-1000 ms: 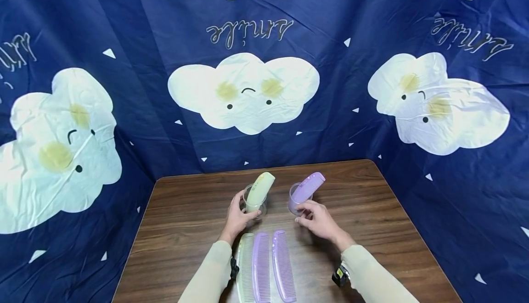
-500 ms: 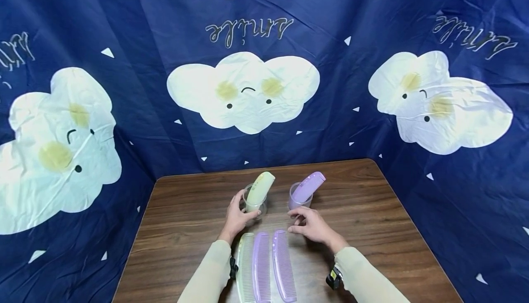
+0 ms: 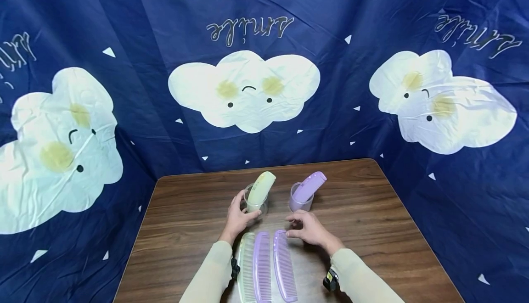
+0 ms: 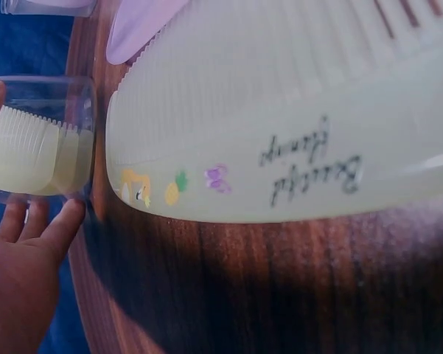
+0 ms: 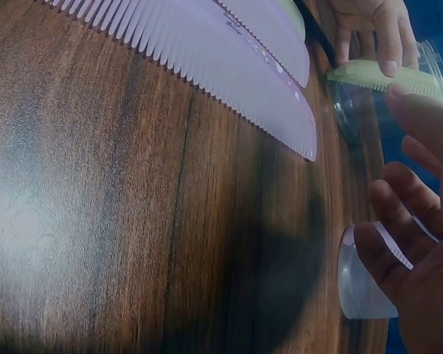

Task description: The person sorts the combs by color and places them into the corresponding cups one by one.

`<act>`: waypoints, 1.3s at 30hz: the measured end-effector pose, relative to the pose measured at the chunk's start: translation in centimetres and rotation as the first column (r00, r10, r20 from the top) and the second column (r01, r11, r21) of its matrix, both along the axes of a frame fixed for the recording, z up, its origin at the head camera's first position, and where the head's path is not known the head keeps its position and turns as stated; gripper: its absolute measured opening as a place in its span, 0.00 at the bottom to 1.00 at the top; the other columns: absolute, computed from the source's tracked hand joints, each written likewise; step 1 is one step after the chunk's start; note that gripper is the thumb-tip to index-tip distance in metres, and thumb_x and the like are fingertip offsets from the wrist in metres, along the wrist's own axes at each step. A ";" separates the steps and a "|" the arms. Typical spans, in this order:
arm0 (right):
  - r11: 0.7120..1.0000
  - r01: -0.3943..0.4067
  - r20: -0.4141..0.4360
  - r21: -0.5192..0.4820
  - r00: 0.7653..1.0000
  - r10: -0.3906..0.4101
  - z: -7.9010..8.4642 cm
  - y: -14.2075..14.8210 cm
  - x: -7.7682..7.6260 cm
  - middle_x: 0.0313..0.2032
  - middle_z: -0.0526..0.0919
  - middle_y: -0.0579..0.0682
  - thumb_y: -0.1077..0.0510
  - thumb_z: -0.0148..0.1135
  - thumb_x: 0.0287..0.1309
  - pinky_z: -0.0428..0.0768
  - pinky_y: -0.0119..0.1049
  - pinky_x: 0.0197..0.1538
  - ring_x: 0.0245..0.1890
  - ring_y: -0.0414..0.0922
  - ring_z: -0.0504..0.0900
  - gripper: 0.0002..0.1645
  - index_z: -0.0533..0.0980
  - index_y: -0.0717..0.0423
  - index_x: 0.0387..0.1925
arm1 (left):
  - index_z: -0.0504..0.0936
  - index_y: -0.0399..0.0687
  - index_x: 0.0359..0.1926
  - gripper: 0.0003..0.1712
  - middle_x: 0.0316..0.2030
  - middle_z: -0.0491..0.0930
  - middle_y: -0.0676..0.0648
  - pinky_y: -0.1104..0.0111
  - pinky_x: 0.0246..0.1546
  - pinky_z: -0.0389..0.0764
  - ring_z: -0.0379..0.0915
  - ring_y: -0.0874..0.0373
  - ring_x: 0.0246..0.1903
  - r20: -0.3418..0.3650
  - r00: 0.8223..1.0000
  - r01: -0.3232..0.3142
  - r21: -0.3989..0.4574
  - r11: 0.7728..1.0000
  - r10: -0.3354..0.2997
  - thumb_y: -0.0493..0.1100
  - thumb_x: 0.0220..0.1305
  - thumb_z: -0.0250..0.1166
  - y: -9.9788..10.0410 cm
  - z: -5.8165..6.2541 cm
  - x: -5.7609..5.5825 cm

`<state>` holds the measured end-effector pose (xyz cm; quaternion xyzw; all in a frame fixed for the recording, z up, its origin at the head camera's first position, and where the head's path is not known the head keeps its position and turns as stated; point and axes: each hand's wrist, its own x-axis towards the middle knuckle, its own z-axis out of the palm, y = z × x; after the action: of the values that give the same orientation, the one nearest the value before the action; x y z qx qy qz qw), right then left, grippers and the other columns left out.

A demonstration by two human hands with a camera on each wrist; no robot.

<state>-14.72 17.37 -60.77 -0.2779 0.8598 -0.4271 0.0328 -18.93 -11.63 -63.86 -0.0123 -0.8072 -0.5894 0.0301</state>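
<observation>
My left hand [image 3: 237, 219] grips a clear cup [image 3: 264, 208], fingers round its left side and thumb at the front. A pale green comb [image 3: 261, 188] leans to the right inside it. My right hand [image 3: 312, 230] holds nothing; its loosely bent fingers hover by the far end of a purple comb [image 3: 284, 266]. Left of that comb lie another purple comb [image 3: 262, 266] and a pale green comb [image 3: 246, 266], side by side. Printed lettering and small pictures show on the green one in the left wrist view.
Behind my right hand stands a second clear cup [image 3: 301, 206] with a purple comb [image 3: 311, 186] leaning in it. The brown wooden table [image 3: 177, 229] ends at a blue curtain [image 3: 343, 133] printed with clouds, which surrounds it at the back and both sides.
My right hand has moved from beside the purple comb's cup toward me and to the left, closer to the right-hand purple comb. The left hand stays on its cup.
</observation>
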 end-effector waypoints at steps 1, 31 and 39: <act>1.000 -0.005 -0.003 0.013 1.000 0.005 0.0 -0.1 0.0 0.43 0.86 0.60 0.57 0.80 0.49 0.87 0.45 0.48 0.40 0.55 0.86 0.28 0.83 0.65 0.51 | 0.69 0.53 0.73 0.53 0.65 0.71 0.38 0.49 0.61 0.81 0.72 0.42 0.63 0.002 1.000 -0.001 0.002 1.000 0.001 0.40 0.46 0.85 0.0 0.0 0.0; 0.927 -0.114 0.016 0.358 0.993 0.116 -1.4 -3.1 0.2 0.50 0.83 0.49 0.46 0.84 0.41 0.80 0.40 0.58 0.50 0.45 0.79 0.39 0.81 0.52 0.57 | 0.66 0.49 0.71 0.54 0.65 0.71 0.38 0.50 0.61 0.81 0.72 0.42 0.63 0.049 0.998 0.036 -0.020 0.999 -0.035 0.41 0.44 0.86 -0.4 0.5 -0.5; 0.916 -0.102 0.015 0.387 0.994 0.104 -1.6 -3.3 0.1 0.50 0.82 0.46 0.46 0.84 0.40 0.79 0.42 0.60 0.53 0.45 0.78 0.39 0.82 0.50 0.57 | 0.66 0.48 0.71 0.54 0.64 0.71 0.38 0.51 0.61 0.82 0.72 0.41 0.63 0.042 0.998 0.038 -0.014 0.999 -0.038 0.41 0.45 0.86 -0.4 0.4 -0.5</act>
<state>-14.64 14.05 -62.36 -0.3121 0.9115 -0.2456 0.1067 -19.38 -12.08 -63.45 -0.0157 -0.8115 -0.5841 0.0021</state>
